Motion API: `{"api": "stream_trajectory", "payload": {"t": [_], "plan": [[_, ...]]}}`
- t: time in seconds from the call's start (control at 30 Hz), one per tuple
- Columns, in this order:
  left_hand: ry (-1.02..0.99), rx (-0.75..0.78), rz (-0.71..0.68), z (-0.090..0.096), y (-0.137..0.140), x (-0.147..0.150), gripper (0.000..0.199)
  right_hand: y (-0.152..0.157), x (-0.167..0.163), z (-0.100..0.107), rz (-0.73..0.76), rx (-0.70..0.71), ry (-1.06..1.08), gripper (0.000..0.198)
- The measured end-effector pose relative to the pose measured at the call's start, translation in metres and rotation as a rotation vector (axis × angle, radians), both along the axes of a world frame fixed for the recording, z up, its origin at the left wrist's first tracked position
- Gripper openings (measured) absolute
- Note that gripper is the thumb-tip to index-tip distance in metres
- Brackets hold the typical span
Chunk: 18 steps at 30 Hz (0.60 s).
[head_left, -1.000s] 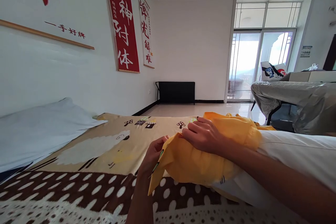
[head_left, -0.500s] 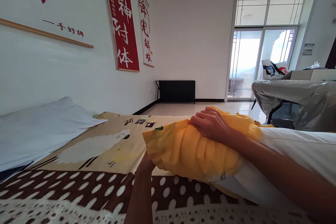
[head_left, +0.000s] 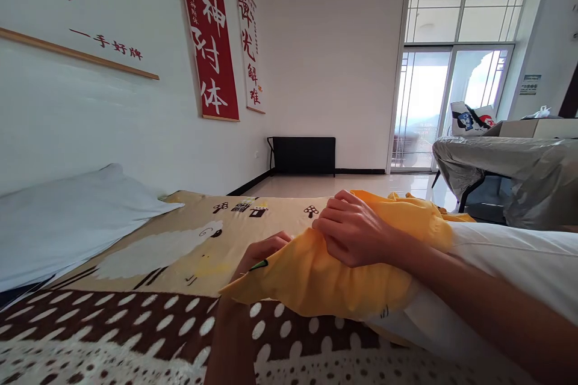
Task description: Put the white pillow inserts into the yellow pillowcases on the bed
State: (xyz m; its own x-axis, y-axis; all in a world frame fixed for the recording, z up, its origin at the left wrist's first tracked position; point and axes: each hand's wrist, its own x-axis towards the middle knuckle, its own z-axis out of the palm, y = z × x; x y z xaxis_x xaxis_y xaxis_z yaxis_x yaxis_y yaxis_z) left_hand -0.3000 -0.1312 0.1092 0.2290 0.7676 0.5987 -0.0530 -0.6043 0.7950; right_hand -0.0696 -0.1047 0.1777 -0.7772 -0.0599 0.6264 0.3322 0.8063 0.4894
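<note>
A yellow pillowcase (head_left: 293, 280) is bunched over the end of a white pillow (head_left: 506, 252) in front of me. My right hand (head_left: 352, 228) is closed on the cloth from above, knuckles up. At the open end of the case, my left hand (head_left: 266, 248) is bent around the cloth's edge, its fingertips hidden behind the fabric. A loose yellow corner with a small green mark drapes across my left wrist. The pillow's bare white part extends to the right, under my right forearm.
Beneath lies a blanket (head_left: 149, 258) with a sheep print and a brown spotted border. A pale grey pillow (head_left: 76, 225) is at left by the wall. A plastic-covered table (head_left: 497, 147) stands at right, and a black folded panel (head_left: 303, 156) leans at the far wall.
My left hand has risen from below the pillowcase to its edge. My right hand has shifted slightly left and down, and the cloth's open end has drooped and flattened.
</note>
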Motion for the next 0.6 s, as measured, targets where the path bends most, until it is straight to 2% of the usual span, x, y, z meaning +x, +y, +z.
{"api": "stream_trajectory", "payload": {"t": [0.17,0.27,0.43,0.6], "plan": [[0.019,0.089,-0.047,-0.005,0.008,-0.007,0.014,-0.018,-0.007,0.001,0.039,-0.067,-0.075,0.026],[-0.039,0.135,-0.044,-0.009,0.017,-0.012,0.012,-0.025,-0.013,-0.003,0.035,-0.078,-0.123,0.020],[-0.155,0.257,0.161,-0.004,0.024,0.003,0.018,-0.021,-0.020,-0.010,0.011,-0.046,-0.096,0.021],[-0.120,0.252,0.223,0.000,0.024,0.019,0.018,-0.012,-0.018,-0.013,-0.019,-0.042,-0.044,0.020]]}}
